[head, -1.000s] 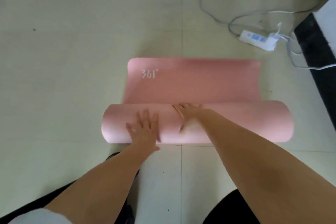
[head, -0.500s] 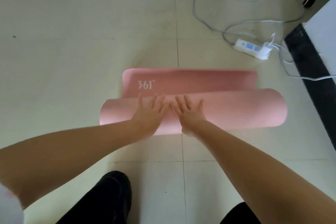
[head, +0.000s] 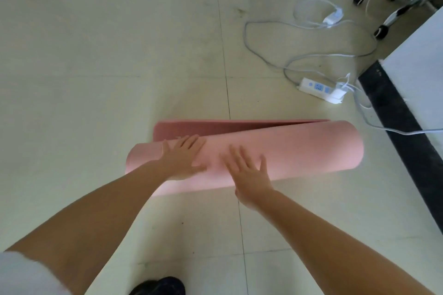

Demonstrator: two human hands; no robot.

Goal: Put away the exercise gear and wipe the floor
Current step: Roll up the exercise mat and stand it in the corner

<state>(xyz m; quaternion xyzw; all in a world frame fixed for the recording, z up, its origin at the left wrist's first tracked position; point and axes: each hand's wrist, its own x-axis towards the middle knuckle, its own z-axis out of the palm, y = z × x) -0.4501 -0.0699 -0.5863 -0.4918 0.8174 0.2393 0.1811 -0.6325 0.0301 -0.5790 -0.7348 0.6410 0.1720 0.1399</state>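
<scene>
A pale tiled floor [head: 96, 79], smooth and faintly glossy with thin dark grout lines, is seen filling most of the view. Across its middle a pink exercise mat [head: 299, 151] is laid, rolled almost to the end into a thick, matte tube whose right end is lifted slightly farther away than its left; only a narrow flat strip is left unrolled on the far side. The mat is judged to be light, soft and springy foam, grippy rather than slippery, so it is likely to unwind once pressure is released; it is best taken around the tube near both ends, or pinned at the loose edge. The left hand [head: 182, 158] is spread flat on top of the roll toward its left end, fingers straight and reaching over the far crest. The right hand [head: 249, 170] is laid flat just beside it, near the middle, fingers splayed wide; nothing is gripped by either. Far to the right, a dark skirting band [head: 395, 127] is seen below a white panel. Near it, a white power strip [head: 321, 88] of hard plastic is lying among looping grey cables [head: 249, 40], well apart from the mat.
</scene>
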